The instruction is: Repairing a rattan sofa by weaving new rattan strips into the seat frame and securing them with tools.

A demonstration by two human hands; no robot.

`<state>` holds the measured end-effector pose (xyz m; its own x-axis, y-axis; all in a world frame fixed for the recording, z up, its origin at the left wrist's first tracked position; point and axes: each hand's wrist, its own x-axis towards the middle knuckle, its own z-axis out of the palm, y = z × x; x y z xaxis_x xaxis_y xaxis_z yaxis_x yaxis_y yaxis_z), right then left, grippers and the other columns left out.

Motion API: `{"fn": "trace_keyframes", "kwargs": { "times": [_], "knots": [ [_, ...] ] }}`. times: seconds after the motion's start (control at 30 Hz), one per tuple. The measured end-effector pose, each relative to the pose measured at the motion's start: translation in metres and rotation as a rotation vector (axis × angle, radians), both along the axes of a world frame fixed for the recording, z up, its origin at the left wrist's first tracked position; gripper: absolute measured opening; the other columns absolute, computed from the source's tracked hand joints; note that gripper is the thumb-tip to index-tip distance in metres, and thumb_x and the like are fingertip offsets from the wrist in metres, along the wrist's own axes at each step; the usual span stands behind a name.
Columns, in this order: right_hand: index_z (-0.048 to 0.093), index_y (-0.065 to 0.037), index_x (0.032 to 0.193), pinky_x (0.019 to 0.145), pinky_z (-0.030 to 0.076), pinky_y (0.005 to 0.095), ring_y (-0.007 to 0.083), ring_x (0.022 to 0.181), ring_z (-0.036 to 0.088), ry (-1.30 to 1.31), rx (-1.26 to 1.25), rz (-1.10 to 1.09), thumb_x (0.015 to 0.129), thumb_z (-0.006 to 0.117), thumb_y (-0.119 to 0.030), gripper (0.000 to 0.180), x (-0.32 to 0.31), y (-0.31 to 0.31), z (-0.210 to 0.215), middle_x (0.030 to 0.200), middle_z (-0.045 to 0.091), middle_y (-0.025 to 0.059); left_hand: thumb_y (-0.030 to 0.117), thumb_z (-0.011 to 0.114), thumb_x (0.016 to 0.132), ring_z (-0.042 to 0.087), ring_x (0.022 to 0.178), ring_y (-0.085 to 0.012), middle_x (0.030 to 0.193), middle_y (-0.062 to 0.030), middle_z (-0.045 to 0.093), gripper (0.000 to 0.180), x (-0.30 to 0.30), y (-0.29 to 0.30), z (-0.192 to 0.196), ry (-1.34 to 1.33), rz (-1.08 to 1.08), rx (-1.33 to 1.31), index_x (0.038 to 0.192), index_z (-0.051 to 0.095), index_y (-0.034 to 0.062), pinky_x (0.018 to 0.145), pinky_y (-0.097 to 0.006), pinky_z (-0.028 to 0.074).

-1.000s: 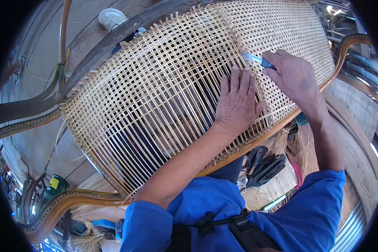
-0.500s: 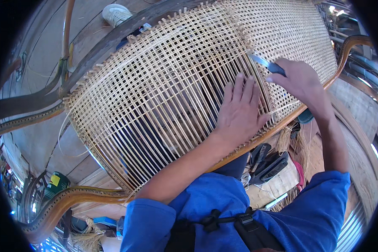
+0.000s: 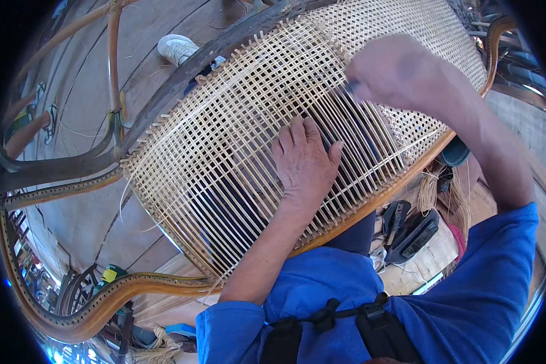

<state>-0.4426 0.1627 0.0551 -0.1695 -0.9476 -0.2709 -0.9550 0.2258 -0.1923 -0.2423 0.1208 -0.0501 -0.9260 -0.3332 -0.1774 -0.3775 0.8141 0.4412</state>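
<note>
A curved wooden chair frame with a half-woven cane panel [image 3: 224,151] lies across my lap. My left hand [image 3: 303,161] rests flat on the cane strands near the panel's middle, fingers together and pointing up. My right hand [image 3: 394,70] is raised above the panel's upper right part and blurred by motion; it grips a small dark-handled tool [image 3: 350,88] whose tip points down-left at the weave. The right part of the panel [image 3: 406,24] is finely woven; the middle has only long parallel strands.
A white shoe [image 3: 177,47] lies on the wooden floor beyond the frame. Dark tools [image 3: 409,227] lie on a board at my right knee, beside loose cane strips [image 3: 431,188]. A curved wooden chair part [image 3: 103,297] sits at lower left.
My left hand slid down and left across the strands. My right hand lifted off the panel with the tool and is moving fast. The view has shifted closer to the panel.
</note>
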Motion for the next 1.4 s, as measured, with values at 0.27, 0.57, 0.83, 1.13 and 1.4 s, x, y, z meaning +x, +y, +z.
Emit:
{"fn": "trace_keyframes", "kwargs": {
  "times": [0.27,0.57,0.83,1.13,1.4],
  "knots": [
    [0.065,-0.002,0.074,0.063,0.05,0.0381,0.0295,0.068,0.062,-0.148,0.338,-0.065,0.072,0.067,-0.024,0.022,0.005,0.001,-0.008,0.068,0.062,0.0125,0.037,0.062,0.077,0.04,0.111,-0.033,0.118,-0.0169,0.042,0.064,-0.008,0.005,-0.008,0.044,0.071,-0.051,0.121,0.044,-0.0056,0.097,-0.046,0.031],
    [0.065,-0.006,0.094,0.07,0.047,0.0422,0.0305,0.076,0.061,-0.171,0.658,-0.079,0.078,0.064,-0.029,0.027,0.003,-0.006,-0.003,0.078,0.063,0.0132,0.033,0.062,0.075,0.039,0.109,-0.0324,0.115,-0.0158,0.041,0.06,-0.009,0.004,-0.011,0.066,0.12,-0.035,0.117,0.046,-0.0057,0.097,-0.047,0.029],
    [0.065,-0.007,0.093,0.068,0.046,0.0423,0.0317,0.072,0.061,-0.106,0.323,-0.1,0.077,0.063,-0.033,0.031,-0.002,0.01,-0.005,0.072,0.062,0.0132,0.033,0.061,0.075,0.041,0.104,-0.031,0.112,-0.0142,0.043,0.059,-0.011,0.003,-0.006,0.066,0.14,-0.001,0.119,0.047,-0.0045,0.093,-0.046,0.029],
    [0.058,-0.001,0.099,0.071,0.045,0.042,0.032,0.074,0.059,-0.217,0.222,-0.235,0.081,0.057,-0.024,0.03,-0.007,0.008,0.012,0.08,0.059,0.0164,0.018,0.07,0.069,0.047,0.111,-0.0352,0.118,-0.0184,0.048,0.045,0.099,-0.078,0.029,0.063,0.167,0.123,0.108,0.058,-0.0015,0.094,-0.047,0.037],
    [0.067,-0.007,0.094,0.066,0.049,0.0395,0.025,0.069,0.063,-0.111,0.78,-0.204,0.081,0.059,-0.029,0.027,-0.015,0.007,-0.008,0.075,0.065,0.0101,0.013,0.05,0.091,0.044,0.117,-0.0332,0.126,-0.0212,0.043,0.037,0.213,-0.131,0.026,0.081,1.003,0.032,0.123,0.045,-0.005,0.099,-0.042,0.035]
  ]
}}
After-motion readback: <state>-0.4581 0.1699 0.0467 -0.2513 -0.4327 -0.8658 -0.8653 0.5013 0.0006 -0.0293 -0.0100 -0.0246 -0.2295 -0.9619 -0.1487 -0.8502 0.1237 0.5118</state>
